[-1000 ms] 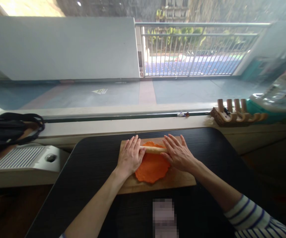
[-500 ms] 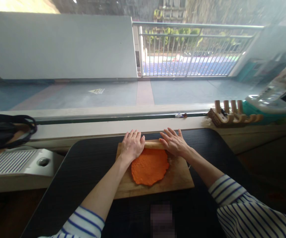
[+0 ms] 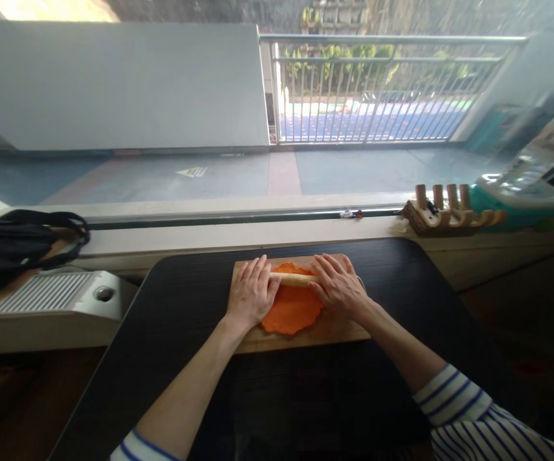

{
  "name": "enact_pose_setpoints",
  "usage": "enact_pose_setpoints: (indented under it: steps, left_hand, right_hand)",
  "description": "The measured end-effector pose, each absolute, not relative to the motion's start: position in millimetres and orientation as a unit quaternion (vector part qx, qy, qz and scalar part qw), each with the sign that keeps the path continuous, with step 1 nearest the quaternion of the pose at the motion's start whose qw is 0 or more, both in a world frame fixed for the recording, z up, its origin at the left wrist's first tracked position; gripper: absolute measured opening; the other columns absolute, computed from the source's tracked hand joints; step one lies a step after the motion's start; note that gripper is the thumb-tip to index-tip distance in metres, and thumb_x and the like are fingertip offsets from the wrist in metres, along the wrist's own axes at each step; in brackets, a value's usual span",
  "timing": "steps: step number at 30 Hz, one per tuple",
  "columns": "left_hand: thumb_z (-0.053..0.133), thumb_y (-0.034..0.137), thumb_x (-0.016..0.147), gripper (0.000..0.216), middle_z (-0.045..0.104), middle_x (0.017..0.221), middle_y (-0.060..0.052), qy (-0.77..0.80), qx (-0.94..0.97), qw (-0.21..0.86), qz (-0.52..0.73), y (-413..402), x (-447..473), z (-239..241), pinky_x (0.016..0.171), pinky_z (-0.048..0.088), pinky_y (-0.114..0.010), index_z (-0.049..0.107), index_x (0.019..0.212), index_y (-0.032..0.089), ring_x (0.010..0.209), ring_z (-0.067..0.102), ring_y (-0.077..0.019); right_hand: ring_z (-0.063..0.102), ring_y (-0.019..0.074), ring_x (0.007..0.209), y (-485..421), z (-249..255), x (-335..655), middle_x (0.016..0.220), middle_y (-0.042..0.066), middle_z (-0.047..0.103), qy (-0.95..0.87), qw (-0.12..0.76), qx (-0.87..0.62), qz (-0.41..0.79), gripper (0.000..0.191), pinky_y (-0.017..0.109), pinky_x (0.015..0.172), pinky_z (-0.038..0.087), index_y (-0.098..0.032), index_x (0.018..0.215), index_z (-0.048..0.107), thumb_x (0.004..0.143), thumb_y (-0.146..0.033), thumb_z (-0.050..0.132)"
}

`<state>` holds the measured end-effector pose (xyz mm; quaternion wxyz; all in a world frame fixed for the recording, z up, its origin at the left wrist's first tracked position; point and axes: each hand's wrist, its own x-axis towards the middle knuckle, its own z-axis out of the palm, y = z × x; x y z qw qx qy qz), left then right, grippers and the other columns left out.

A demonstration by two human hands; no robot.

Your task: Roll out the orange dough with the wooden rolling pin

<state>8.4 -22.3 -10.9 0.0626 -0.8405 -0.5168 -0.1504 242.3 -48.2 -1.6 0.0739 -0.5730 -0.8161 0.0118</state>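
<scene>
A light wooden rolling pin [image 3: 294,280] lies across the far part of a flat orange sheet of dough [image 3: 292,312]. My left hand [image 3: 252,289] is closed over the pin's left end, thumb along the near side. Over its right end, my right hand [image 3: 338,285] grips with the fingers pointing away from me. Both palms hide the pin's ends. Under the dough is a wooden board [image 3: 344,331], and some orange shows beyond the pin. The sheet's edge is uneven.
The board rests on a black table [image 3: 190,301] against a window sill [image 3: 219,234]. On the sill's right are a wooden rack [image 3: 443,211], a teal-edged container [image 3: 512,205] and a clear bottle [image 3: 540,153]. To the left are a black bag [image 3: 18,246] and a white ridged unit [image 3: 75,294].
The rolling pin has come from the dough's far edge toward me, both hands moving with it. Orange now shows beyond the pin. The camera view has shifted slightly.
</scene>
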Motion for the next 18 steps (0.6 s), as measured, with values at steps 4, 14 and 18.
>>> enact_pose_setpoints:
  steps: [4, 14, 18]
  left_hand:
    - [0.028, 0.051, 0.094, 0.056, 0.050, 0.137, -0.018, -0.519, -0.841, 0.051, -0.143, -23.4, 7.8, -10.5, 0.109, 0.031, -0.046, 0.059, 0.118, 0.010, 0.128, 0.044, -0.0295]
    - [0.037, 0.050, 0.092, 0.053, 0.054, 0.134, -0.015, -0.529, -0.839, 0.028, -0.123, -39.9, 4.0, -3.7, 0.110, 0.027, -0.050, 0.053, 0.126, 0.013, 0.128, 0.044, -0.0288]
    - [0.041, 0.045, 0.092, 0.049, 0.052, 0.135, -0.014, -0.531, -0.838, 0.020, -0.123, -48.0, 3.3, -0.9, 0.110, 0.026, -0.051, 0.051, 0.129, 0.014, 0.129, 0.042, -0.0285]
  right_hand:
    - [0.028, 0.0269, 0.137, -44.2, 1.7, 241.8, 0.148, 0.010, 0.037, -0.815, 0.069, -0.576, 0.022, 0.053, 0.058, 0.110, 0.015, -0.020, 0.137, 0.043, 0.097, -0.048, 0.023]
    - [0.010, 0.0274, 0.142, -99.1, 4.9, 243.4, 0.152, 0.017, 0.024, -0.825, 0.148, -0.543, -0.046, 0.066, 0.059, 0.111, 0.004, -0.013, 0.142, 0.033, 0.090, -0.054, 0.041]
    - [0.006, 0.0300, 0.142, -140.4, 5.2, 243.1, 0.152, 0.017, 0.023, -0.855, 0.136, -0.500, -0.021, 0.075, 0.061, 0.111, 0.003, -0.013, 0.143, 0.032, 0.085, -0.059, 0.047]
